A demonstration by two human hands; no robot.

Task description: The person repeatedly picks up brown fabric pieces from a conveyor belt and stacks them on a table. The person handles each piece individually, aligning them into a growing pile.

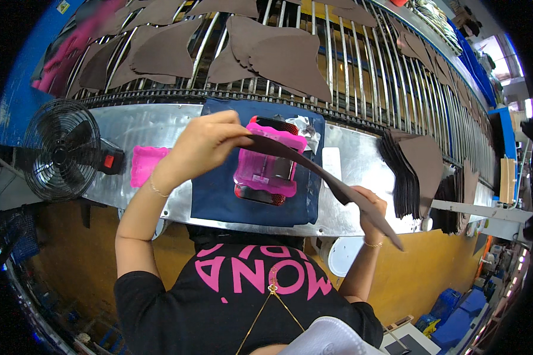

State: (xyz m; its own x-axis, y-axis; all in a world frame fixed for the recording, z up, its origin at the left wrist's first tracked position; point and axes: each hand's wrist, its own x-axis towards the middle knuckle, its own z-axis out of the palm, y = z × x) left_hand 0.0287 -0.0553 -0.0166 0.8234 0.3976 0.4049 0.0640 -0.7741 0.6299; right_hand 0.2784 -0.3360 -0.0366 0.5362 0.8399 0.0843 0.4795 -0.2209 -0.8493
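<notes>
My left hand [206,142] is pinching the brown sheet [272,148] at its ten-o'clock end, my right hand [370,227] is holding near four o'clock, and it's hanging over the pink tray [247,171]. It's bending, probably light and soft, so opposite edges suit gripping.

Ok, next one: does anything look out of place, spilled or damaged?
A ragged silvery-white patch at the upper right of the blue mat, beside the pink tray, looks odd against that plain surface; wrap or wear, I cannot tell. The held brown piece is nearly edge-on, hard to judge. Nothing looks spilled.
</notes>
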